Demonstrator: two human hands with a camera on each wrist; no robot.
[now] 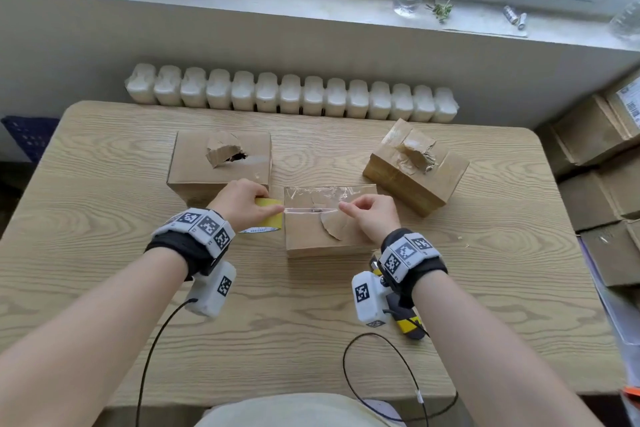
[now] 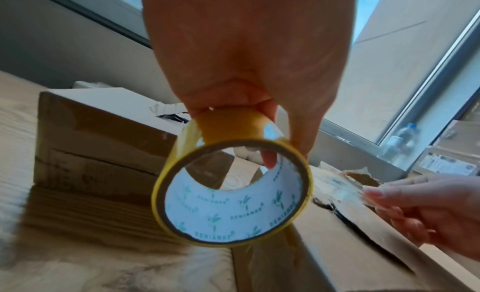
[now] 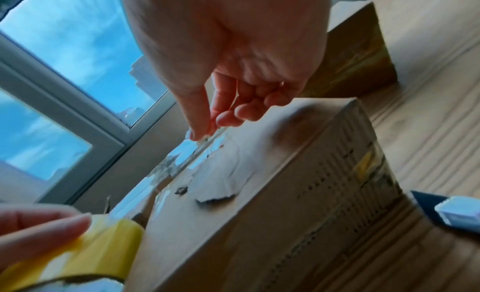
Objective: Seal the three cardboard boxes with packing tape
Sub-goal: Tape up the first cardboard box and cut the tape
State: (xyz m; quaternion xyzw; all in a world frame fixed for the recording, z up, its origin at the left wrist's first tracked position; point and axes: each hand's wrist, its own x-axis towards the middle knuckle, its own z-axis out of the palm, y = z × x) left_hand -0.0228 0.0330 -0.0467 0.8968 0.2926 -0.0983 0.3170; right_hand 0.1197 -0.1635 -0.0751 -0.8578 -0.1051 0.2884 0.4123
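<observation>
Item: tape roll [image 1: 265,217], gripped in my left hand [image 1: 242,201] at the left edge of the middle box [image 1: 329,229], which sits near the table's [image 1: 104,288] front centre. My right hand [image 1: 372,217] pinches what looks like the clear tape end [image 1: 311,209] over the seam; glare blurs it. Advice: keep the strip taut, centred on the seam, lower it flat, then press outward. Other boxes: back-left box [image 1: 218,163], back-right box [image 1: 415,166].

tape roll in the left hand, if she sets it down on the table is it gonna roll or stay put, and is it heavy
The tape roll is a thin yellow ring around a hollow core, so it is probably light. Set on its rim on the table it would likely roll; laid flat it should stay. The left hand holds it easily with few fingers.
</observation>
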